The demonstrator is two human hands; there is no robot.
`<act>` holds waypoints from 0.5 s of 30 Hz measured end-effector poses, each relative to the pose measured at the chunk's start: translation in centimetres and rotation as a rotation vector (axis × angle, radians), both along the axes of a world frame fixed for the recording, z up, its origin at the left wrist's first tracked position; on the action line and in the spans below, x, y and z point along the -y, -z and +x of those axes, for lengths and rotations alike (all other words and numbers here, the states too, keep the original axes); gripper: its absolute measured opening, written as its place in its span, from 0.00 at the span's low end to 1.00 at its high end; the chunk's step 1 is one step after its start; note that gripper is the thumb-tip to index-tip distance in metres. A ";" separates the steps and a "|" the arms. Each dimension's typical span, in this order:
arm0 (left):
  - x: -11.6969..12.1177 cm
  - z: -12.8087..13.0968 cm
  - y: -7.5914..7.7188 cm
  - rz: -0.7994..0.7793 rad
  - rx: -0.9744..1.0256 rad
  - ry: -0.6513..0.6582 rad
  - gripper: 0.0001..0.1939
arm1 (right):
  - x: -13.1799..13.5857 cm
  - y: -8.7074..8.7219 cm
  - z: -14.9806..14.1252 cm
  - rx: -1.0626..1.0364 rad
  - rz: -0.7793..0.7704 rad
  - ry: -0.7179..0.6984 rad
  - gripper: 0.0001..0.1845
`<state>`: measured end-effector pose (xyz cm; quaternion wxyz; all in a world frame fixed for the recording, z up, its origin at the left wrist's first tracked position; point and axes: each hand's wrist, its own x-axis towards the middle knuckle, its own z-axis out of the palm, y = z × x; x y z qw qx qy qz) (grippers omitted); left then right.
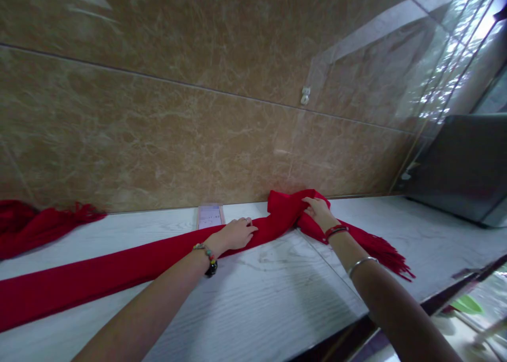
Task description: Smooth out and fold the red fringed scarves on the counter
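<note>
A long red scarf [130, 264] stretches across the white wood-grain table, flat and narrow on the left, bunched and twisted on the right. Its fringe [390, 255] spreads out at the right end. My left hand [238, 233] lies on the flat part with its fingers stretched out, pressing the cloth. At the bunched part, my right hand [318, 212] pinches a fold of the scarf between thumb and fingers. Behind my left hand, a pale printed card or phone-like rectangle [210, 215] lies against the wall, partly covered by the scarf.
Another red fringed cloth [47, 227] lies at the far left. Brown marbled tiles [222, 140] form the wall along the table's back. A large dark grey box-shaped object [461, 169] stands at the right end. The table's front edge [336, 333] runs below my right arm.
</note>
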<state>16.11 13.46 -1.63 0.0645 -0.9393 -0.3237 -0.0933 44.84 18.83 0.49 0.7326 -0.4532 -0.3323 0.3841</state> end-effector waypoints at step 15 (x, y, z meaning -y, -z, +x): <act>1.6 -1.8 0.5 -0.162 0.062 0.025 0.20 | 12.4 -6.9 -10.6 0.428 0.483 -0.449 0.11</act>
